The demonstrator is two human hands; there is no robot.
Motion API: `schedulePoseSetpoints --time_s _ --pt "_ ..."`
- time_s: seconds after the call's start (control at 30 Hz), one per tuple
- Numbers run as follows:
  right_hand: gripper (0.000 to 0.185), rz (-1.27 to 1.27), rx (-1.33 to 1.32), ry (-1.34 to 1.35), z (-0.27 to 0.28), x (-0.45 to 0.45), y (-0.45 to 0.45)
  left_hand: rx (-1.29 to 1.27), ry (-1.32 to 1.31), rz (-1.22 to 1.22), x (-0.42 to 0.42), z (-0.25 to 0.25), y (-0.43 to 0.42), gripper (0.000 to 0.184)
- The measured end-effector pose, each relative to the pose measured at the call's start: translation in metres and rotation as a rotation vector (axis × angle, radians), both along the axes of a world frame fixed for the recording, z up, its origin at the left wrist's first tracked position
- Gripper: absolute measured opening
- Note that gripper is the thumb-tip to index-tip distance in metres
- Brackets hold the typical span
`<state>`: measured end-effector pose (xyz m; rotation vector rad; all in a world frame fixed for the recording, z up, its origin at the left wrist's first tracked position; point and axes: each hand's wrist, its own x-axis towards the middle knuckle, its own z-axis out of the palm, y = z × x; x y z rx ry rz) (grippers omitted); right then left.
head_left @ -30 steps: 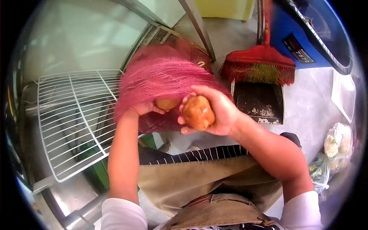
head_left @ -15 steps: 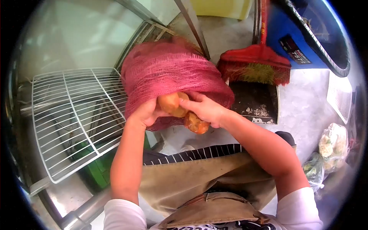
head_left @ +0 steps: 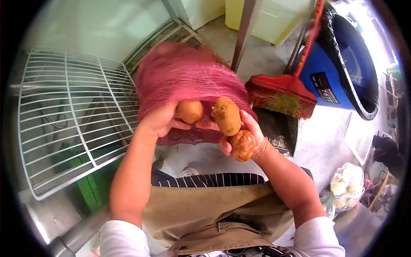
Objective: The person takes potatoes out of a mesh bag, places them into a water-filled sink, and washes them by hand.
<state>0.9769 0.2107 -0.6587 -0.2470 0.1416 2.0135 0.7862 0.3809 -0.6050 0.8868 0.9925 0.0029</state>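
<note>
1. Evidently, the left hand (head_left: 160,120) is curled around a round potato (head_left: 189,111) at the open mouth of a red net sack (head_left: 184,79).
2. The right hand (head_left: 255,135) is closed on two more: a long potato (head_left: 227,118) with its upper end near the sack's mouth, and just below, touching it, a shiny brown potato (head_left: 242,146) resting against the palm.
3. The long potato sits near the round one, with a gap between them.
4. Left of the sack leans a white wire rack (head_left: 70,115), with something green (head_left: 87,182) below.
5. Right of it are a red broom (head_left: 278,83) with its bristles down, a dark dustpan (head_left: 282,132) and a blue bin (head_left: 321,79).
6. Farther right, a clear plastic bag (head_left: 347,185) holds pale vegetables.
</note>
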Motion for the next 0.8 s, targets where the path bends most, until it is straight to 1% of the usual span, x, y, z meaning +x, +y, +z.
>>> schedulePoseSetpoints --time_s 0.1,0.13,0.2,0.27,0.3,0.33,0.37,0.4,0.43,0.47,0.5,0.53,0.6,0.63,0.67,0.73,0.77,0.8 --pt "0.061 0.009 -0.073 -0.018 -0.001 -0.003 -0.001 0.099 0.113 -0.239 0.005 -0.006 -0.004 0.074" --pt "0.061 0.013 -0.090 -0.035 0.002 -0.003 0.000 0.104 0.146 -0.251 0.013 0.000 -0.009 0.065" --pt "0.063 0.011 -0.091 -0.041 0.003 -0.003 -0.002 0.288 0.053 -0.325 0.026 0.016 -0.020 0.057" --pt "0.066 0.003 -0.058 -0.016 0.001 -0.004 -0.003 0.388 0.184 -0.432 0.037 0.040 -0.025 0.050" --pt "0.068 -0.001 -0.114 -0.006 0.000 -0.003 -0.004 0.433 0.249 -0.488 0.042 0.053 -0.027 0.048" --pt "0.070 -0.005 -0.169 0.003 -0.001 -0.001 -0.005 0.494 0.307 -0.513 0.043 0.055 -0.028 0.049" --pt "0.074 -0.011 -0.162 -0.009 0.001 0.000 -0.005 0.555 0.364 -0.538 0.043 0.057 -0.029 0.051" --pt "0.078 -0.017 -0.156 -0.022 0.003 0.002 -0.005 0.578 0.300 -0.508 0.042 0.059 -0.028 0.055" --pt "0.082 -0.024 -0.150 -0.034 0.005 0.003 -0.005 0.606 0.161 -0.376 0.038 0.048 -0.029 0.056" --pt "0.084 -0.029 -0.108 0.030 0.010 0.005 -0.004 0.629 0.020 -0.245 0.033 0.028 -0.030 0.058" --pt "0.085 -0.048 -0.095 0.021 0.019 0.007 -0.003 0.647 -0.121 -0.112 0.031 0.021 -0.030 0.060" --pt "0.086 -0.067 -0.082 0.013 0.027 0.009 -0.002 0.440 0.019 -0.141 0.026 0.020 -0.024 0.056" --pt "0.085 -0.096 -0.074 -0.010 0.042 0.014 -0.001 0.761 0.017 -0.018 0.027 0.016 -0.024 0.050" --pt "0.082 -0.107 -0.071 -0.005 0.040 0.014 0.000 0.915 0.027 0.039 0.025 0.014 -0.024 0.047" --pt "0.080 -0.118 -0.071 -0.005 0.039 0.017 -0.001 0.954 0.048 -0.009 0.019 0.012 -0.018 0.041" --pt "0.076 -0.135 -0.084 0.002 0.035 0.020 -0.005 1.011 0.024 -0.056 0.014 0.015 -0.005 0.039" --pt "0.077 -0.156 -0.087 -0.043 0.036 0.020 -0.003 1.014 0.020 -0.007 0.016 0.017 -0.004 0.038" --pt "0.078 -0.175 -0.094 -0.085 0.036 0.018 0.000 1.034 -0.024 0.045 0.018 0.008 0.002 0.037"
